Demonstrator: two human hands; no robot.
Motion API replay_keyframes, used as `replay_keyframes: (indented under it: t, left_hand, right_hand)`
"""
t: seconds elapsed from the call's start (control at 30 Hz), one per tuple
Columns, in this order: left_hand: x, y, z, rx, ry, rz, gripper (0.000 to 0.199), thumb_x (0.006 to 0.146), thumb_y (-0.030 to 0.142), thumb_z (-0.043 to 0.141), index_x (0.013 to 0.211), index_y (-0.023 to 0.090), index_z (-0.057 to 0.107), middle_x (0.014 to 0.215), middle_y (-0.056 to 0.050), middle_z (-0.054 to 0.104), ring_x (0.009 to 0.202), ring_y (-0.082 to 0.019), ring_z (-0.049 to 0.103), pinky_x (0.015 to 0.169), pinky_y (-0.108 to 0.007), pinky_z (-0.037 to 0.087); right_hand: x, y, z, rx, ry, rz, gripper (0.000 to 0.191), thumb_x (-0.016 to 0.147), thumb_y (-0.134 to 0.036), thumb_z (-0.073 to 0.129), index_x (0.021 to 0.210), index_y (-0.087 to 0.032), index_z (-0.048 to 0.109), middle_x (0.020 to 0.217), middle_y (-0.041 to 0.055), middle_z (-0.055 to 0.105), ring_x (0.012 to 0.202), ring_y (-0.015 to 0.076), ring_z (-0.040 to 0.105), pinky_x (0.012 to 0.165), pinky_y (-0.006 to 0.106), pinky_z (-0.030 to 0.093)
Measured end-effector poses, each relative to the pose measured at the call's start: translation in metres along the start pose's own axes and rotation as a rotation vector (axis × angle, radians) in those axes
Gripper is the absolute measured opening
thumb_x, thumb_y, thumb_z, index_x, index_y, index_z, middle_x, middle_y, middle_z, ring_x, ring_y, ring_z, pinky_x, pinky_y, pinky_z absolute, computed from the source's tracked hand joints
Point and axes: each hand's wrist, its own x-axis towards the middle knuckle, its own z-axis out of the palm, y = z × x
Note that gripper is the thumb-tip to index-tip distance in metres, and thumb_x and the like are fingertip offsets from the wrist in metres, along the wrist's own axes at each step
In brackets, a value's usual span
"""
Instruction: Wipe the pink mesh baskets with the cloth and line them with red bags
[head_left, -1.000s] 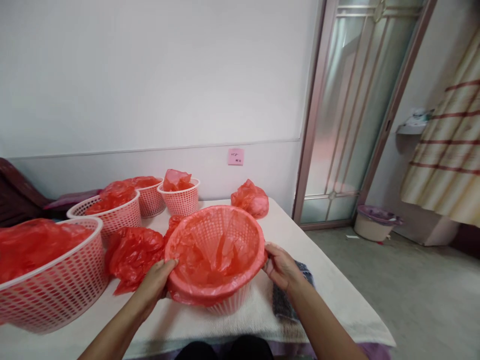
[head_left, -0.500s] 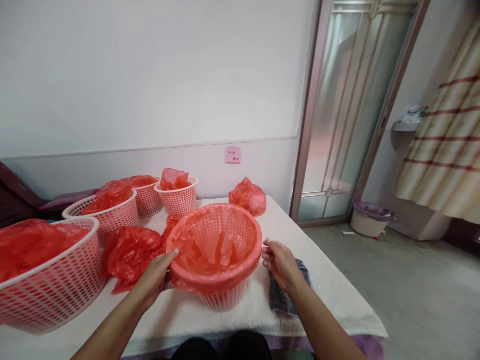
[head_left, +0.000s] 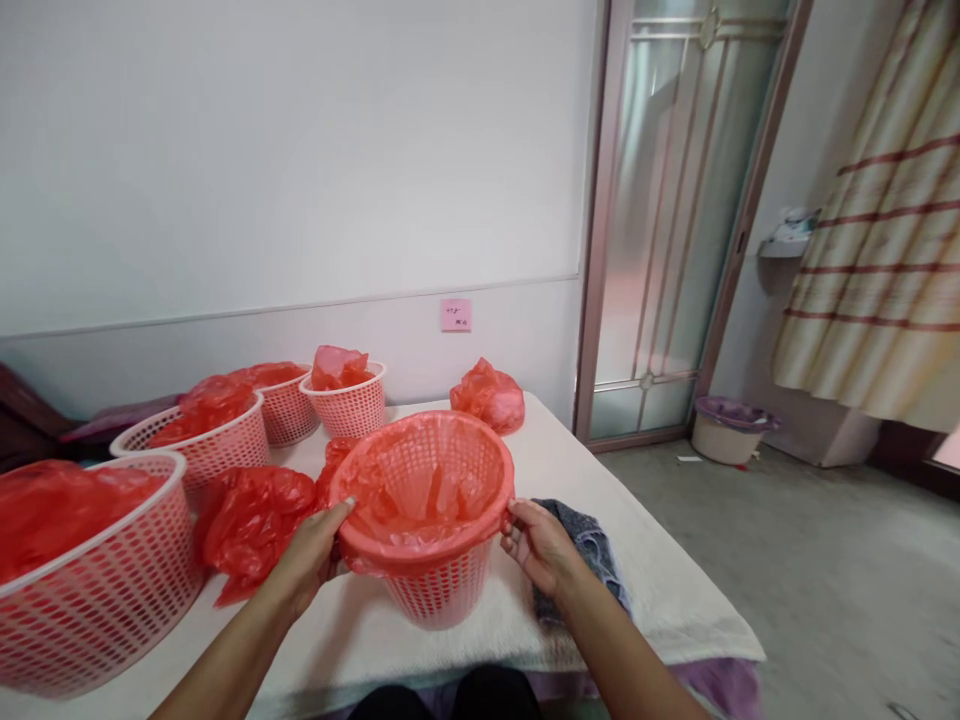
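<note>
A white plastic mesh basket [head_left: 442,590] stands in front of me, lined with a red plastic bag [head_left: 427,545] whose edge folds over the rim. My left hand [head_left: 319,550] is closed on the left side of the rim, thumb on top and fingers underneath. On the right, my right hand [head_left: 536,545] pinches the bag's folded edge against the rim; some fingertips are hidden behind it. Left of this basket lies a crumpled red bag [head_left: 259,525]. A dark grey cloth [head_left: 585,540] is behind my right wrist.
Several baskets holding red bags, including a large one [head_left: 90,590] and a small one [head_left: 349,405], stand on the left of the white-covered surface [head_left: 637,590]. Another crumpled red bag [head_left: 489,398] lies by the wall. A lined bin [head_left: 727,440] stands on the floor.
My right hand has moved left, from just beside the basket onto its bag-covered rim. More of the basket's wall shows below the bag's edge. My left hand keeps its hold.
</note>
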Motion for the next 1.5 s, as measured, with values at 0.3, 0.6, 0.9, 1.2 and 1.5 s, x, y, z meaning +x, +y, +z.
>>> replay_keyframes:
  t: [0.3, 0.6, 0.9, 1.2, 1.5]
  left_hand:
    - [-0.013, 0.001, -0.005, -0.049, -0.135, -0.007, 0.045, 0.079, 0.058, 0.06, 0.103, 0.02, 0.063, 0.088, -0.007, 0.072, 0.077, -0.02, 0.067, 0.07, -0.033, 0.056]
    - [-0.008, -0.017, -0.02, 0.002, 0.144, 0.206, 0.048, 0.07, 0.065, 0.063, 0.08, 0.019, 0.059, 0.073, 0.001, 0.06, 0.066, -0.014, 0.057, 0.059, -0.026, 0.049]
    - [-0.001, -0.009, 0.0, 0.059, 0.134, 0.275, 0.039, 0.075, 0.056, 0.059, 0.067, 0.022, 0.042, 0.062, 0.006, 0.048, 0.056, -0.012, 0.05, 0.054, -0.025, 0.044]
    - [-0.018, -0.031, -0.032, 0.111, 0.085, 0.359, 0.03, 0.075, 0.049, 0.062, 0.07, 0.022, 0.051, 0.065, 0.004, 0.055, 0.061, -0.014, 0.051, 0.057, -0.024, 0.043]
    - [-0.046, -0.063, -0.064, 0.139, 0.176, 0.333, 0.034, 0.06, 0.055, 0.069, 0.074, 0.026, 0.058, 0.089, 0.0, 0.07, 0.088, -0.028, 0.061, 0.074, -0.031, 0.051]
  right_hand:
    - [0.002, -0.009, -0.02, -0.255, 0.151, -0.013, 0.009, 0.073, -0.021, 0.066, 0.071, -0.017, 0.058, 0.059, 0.0005, 0.06, 0.046, 0.0081, 0.054, 0.042, 0.017, 0.041]
    - [0.009, -0.058, -0.01, -0.623, 0.281, -0.479, 0.02, 0.069, -0.035, 0.068, 0.084, -0.022, 0.065, 0.073, -0.0002, 0.066, 0.065, 0.0161, 0.059, 0.054, 0.026, 0.043]
    - [0.072, -0.068, 0.027, -0.893, 0.105, -0.587, 0.023, 0.063, -0.029, 0.067, 0.085, -0.022, 0.07, 0.073, -0.0004, 0.067, 0.069, 0.0185, 0.058, 0.069, 0.031, 0.043]
    - [-0.01, -0.053, 0.019, -0.929, -0.055, -0.457, 0.032, 0.074, -0.046, 0.062, 0.09, -0.02, 0.07, 0.088, 0.0049, 0.071, 0.084, 0.0252, 0.061, 0.074, 0.034, 0.046]
    - [-0.054, -0.084, 0.013, -0.986, 0.071, -0.448, 0.039, 0.074, -0.056, 0.059, 0.089, -0.021, 0.066, 0.081, 0.0073, 0.067, 0.077, 0.0262, 0.061, 0.065, 0.035, 0.046]
